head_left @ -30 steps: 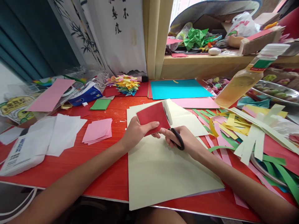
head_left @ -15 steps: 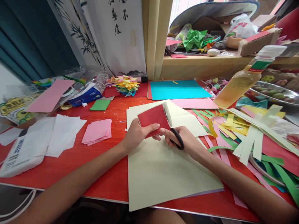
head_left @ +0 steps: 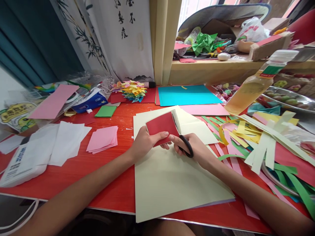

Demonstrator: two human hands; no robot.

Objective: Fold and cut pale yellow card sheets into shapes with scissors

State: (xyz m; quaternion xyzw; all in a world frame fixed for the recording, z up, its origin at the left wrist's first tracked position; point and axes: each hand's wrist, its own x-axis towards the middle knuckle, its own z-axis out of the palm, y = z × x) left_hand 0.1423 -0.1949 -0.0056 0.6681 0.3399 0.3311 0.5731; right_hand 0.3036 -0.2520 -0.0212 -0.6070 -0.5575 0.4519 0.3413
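Folded red paper [head_left: 162,126] with pale edges is pinched in my left hand [head_left: 145,141], thumb on top. My right hand [head_left: 190,146] is closed on black-handled scissors [head_left: 187,146], whose blades lie at the right edge of the red paper and are mostly hidden. The fingertips of both hands nearly meet below the paper. Beneath them, large pale yellow-green sheets [head_left: 172,183] lie on the red table [head_left: 103,183].
Pink squares [head_left: 102,139] and white sheets [head_left: 67,142] lie at left. Blue sheets [head_left: 189,95] and a colourful folded-paper piece [head_left: 134,90] are at the back. Cut paper strips [head_left: 264,147] and a tilted bottle [head_left: 248,90] stand at right.
The red paper and my left hand have shifted very slightly right and down. Both hands keep their hold.
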